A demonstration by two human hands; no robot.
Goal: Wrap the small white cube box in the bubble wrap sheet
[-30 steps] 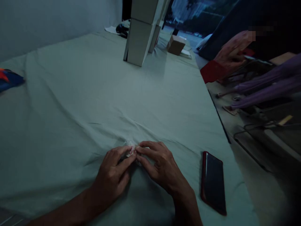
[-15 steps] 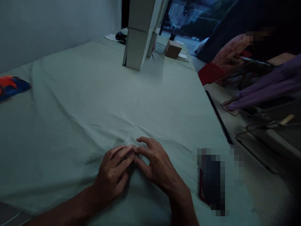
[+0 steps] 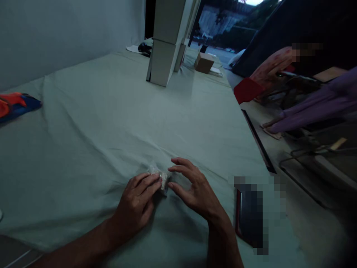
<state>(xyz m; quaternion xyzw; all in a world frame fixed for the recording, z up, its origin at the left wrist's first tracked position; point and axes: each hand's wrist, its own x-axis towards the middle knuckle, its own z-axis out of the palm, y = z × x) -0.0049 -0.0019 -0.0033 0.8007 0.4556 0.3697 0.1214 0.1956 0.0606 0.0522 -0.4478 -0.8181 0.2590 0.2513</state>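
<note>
A small packet in clear, crinkled plastic lies on the pale green cloth just ahead of me. Something light-coloured shows through the wrapping, too blurred to name. My left hand covers its left part, with the fingers laid over it and gripping it against the cloth. To the right of the packet, my right hand is open, its thumb and fingers apart and nothing between them. The right fingertips stop a little short of the plastic. Part of the packet is hidden under the left fingers.
A phone-like dark slab lies near the right table edge. Tall pale boxes stand further back, with a brown carton behind. An orange and blue item is at far left. People sit at right, beside a red chair.
My right hand has drawn back to the right, away from the packet, and its fingers have spread. More of the packet now shows. The left hand stays on it.
</note>
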